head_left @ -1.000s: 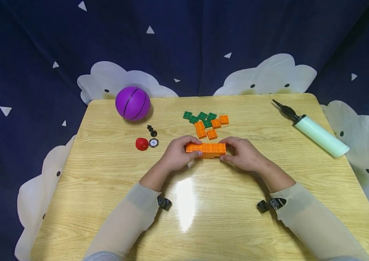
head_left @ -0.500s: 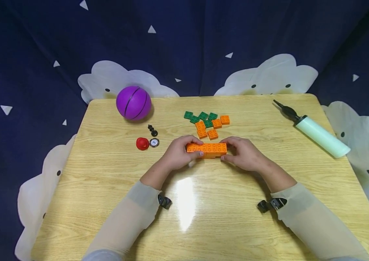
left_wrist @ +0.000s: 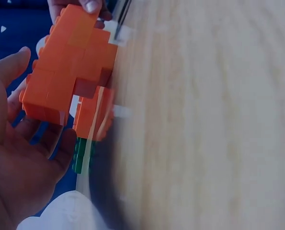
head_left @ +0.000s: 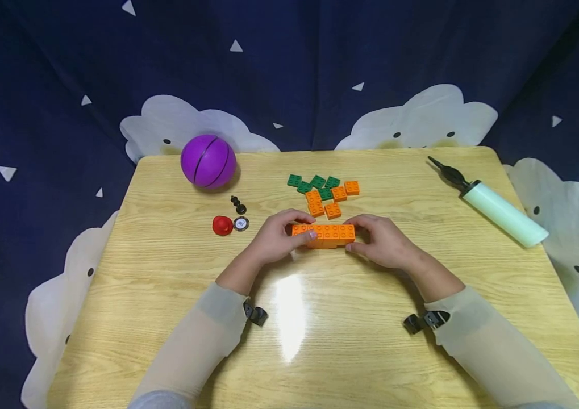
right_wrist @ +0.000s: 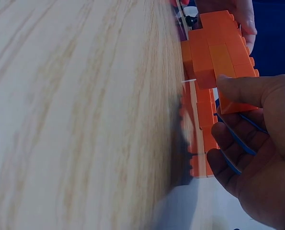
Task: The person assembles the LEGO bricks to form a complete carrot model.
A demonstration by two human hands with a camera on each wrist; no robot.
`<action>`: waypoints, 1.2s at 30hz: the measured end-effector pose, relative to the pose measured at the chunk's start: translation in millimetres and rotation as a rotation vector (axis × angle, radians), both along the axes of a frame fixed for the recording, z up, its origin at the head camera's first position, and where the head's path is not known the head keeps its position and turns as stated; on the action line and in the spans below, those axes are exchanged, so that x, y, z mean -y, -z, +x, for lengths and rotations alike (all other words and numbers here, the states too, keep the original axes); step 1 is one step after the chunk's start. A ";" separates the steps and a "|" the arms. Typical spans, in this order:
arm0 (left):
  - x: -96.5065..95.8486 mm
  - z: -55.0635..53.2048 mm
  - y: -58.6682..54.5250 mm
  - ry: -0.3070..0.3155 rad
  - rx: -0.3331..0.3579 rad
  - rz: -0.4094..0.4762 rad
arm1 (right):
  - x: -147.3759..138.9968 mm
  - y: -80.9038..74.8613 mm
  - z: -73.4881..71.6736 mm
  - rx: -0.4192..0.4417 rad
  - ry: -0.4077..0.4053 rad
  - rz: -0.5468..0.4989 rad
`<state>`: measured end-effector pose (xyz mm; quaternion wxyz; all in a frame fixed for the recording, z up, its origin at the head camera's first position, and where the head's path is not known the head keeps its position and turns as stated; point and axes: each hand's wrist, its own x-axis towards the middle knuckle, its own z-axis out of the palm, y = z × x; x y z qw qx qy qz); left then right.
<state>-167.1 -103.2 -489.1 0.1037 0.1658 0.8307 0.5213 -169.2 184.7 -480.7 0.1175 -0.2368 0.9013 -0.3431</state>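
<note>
A block of joined orange toy bricks (head_left: 337, 233), wider on top than below, stands in front of me at the table's middle. At its left end is my left hand (head_left: 278, 237). The left wrist view shows that hand's thumb (left_wrist: 13, 67) raised apart from the bricks, its other fingers loosely bent behind them. My right hand (head_left: 385, 243) holds the right end; its thumb (right_wrist: 240, 90) presses the near face, and its fingers reach around the back, partly hidden. Just beyond lie loose orange bricks (head_left: 315, 203) and several flat green bricks (head_left: 317, 182).
Behind on the left sits a purple ball (head_left: 208, 162). Closer in are a black chess-like piece (head_left: 238, 205), a small red hat (head_left: 223, 225) and a round chip (head_left: 241, 224). A hand pump (head_left: 504, 213) lies along the right side of the wooden table (head_left: 166, 318).
My left thumb has lifted off the near face of the orange bricks, and the left hand has shifted slightly left. The right hand and the bricks stay in place.
</note>
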 end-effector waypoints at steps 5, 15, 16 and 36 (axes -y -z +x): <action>1.5 -4.5 -0.5 -0.027 0.060 0.079 | -0.2 -0.3 1.0 -0.011 0.000 0.000; 1.3 -15.0 -0.9 -0.067 0.095 0.129 | 0.2 -1.7 1.3 0.006 0.004 -0.001; 1.1 -16.1 -0.8 -0.068 0.094 0.132 | 0.1 -1.8 1.5 0.007 0.004 -0.001; -3.9 -33.8 3.0 -0.139 0.193 0.153 | -0.2 0.9 3.0 -0.007 0.004 -0.018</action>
